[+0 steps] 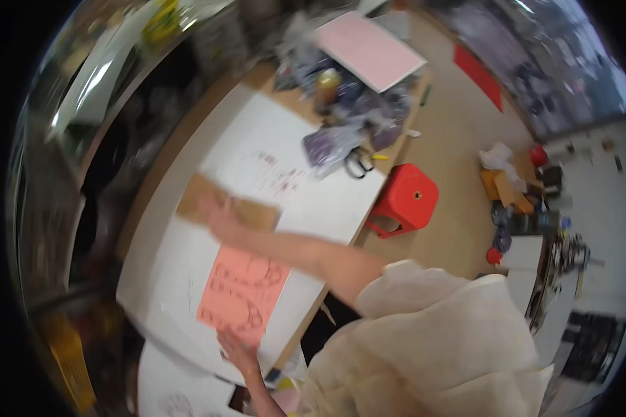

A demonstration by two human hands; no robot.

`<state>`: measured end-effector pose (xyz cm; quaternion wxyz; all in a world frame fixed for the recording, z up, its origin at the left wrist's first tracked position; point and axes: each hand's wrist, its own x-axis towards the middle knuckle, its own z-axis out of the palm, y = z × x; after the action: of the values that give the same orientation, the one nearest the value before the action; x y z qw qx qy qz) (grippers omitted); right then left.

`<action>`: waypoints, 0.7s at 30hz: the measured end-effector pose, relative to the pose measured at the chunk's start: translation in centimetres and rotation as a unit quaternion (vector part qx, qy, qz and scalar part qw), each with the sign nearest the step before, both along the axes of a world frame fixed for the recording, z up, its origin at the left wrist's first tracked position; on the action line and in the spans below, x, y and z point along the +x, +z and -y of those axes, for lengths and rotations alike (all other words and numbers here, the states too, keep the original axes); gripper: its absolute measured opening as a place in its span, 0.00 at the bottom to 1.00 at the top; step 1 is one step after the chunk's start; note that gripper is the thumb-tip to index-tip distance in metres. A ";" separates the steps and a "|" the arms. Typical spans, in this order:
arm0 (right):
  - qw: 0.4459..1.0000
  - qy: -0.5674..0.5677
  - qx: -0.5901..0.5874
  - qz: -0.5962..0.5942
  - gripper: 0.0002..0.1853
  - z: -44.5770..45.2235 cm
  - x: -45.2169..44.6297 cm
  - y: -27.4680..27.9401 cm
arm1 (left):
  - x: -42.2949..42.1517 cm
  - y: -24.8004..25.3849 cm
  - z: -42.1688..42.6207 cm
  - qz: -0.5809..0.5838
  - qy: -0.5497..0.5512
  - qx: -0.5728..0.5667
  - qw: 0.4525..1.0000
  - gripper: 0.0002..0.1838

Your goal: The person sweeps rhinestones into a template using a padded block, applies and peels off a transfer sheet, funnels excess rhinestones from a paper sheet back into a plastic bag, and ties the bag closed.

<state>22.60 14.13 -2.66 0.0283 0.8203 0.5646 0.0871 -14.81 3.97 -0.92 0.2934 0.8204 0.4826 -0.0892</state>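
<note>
On the white tabletop lies a coral-pink sheet (242, 288) with dark curved outlines drawn or printed on it. Beyond its upper edge is a flat brown piece (257, 212), cardboard or thin board. My right hand (221, 214) reaches across and rests over that brown piece, fingers apart and somewhat blurred. At the sheet's lower edge, my left hand (238, 353) touches the corner with its fingers spread. Neither hand grasps anything that I can see.
Reddish marks stain the white tabletop (222, 142). Black-handled scissors (359, 163), plastic bags (334, 147), a gold-topped jar (327, 87) and a pink panel (370, 48) occupy the table's far end. A red stool (407, 198) stands beside it.
</note>
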 end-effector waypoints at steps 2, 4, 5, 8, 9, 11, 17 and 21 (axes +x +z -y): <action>0.990 -0.006 0.097 -0.105 0.25 0.4 1.6 -3.0 | -0.4 -0.3 0.4 0.142 -0.073 0.081 0.984 0.48; 0.984 0.052 0.086 -0.145 0.23 1.4 6.1 -0.4 | 1.1 1.9 0.0 0.069 -0.047 0.044 0.996 0.49; 0.985 0.069 0.091 -0.131 0.22 2.1 8.2 1.7 | 1.3 2.8 0.3 0.018 -0.021 0.019 0.999 0.52; 0.985 0.065 0.080 -0.140 0.27 3.8 14.3 1.8 | 1.5 2.3 0.7 -0.029 0.008 0.041 0.999 0.57; 0.981 0.074 0.079 -0.164 0.27 4.6 15.2 1.2 | 1.2 1.8 0.8 -0.035 0.025 0.036 0.998 0.57; 0.971 0.079 0.076 -0.210 0.27 5.5 15.6 0.4 | 1.3 1.0 1.1 -0.035 0.012 0.075 0.997 0.60; 0.958 0.148 0.055 -0.241 0.27 8.4 11.9 0.7 | 1.8 0.9 1.2 -0.066 0.019 0.086 0.994 0.62; 0.978 0.071 0.116 -0.158 0.28 8.2 12.3 -0.2 | 2.0 0.7 1.8 -0.096 0.011 0.110 0.989 0.63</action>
<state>34.95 5.89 -2.91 -0.1632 0.7789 0.6052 0.0235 -12.84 2.12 -0.23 0.1542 0.8300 0.5245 -0.1108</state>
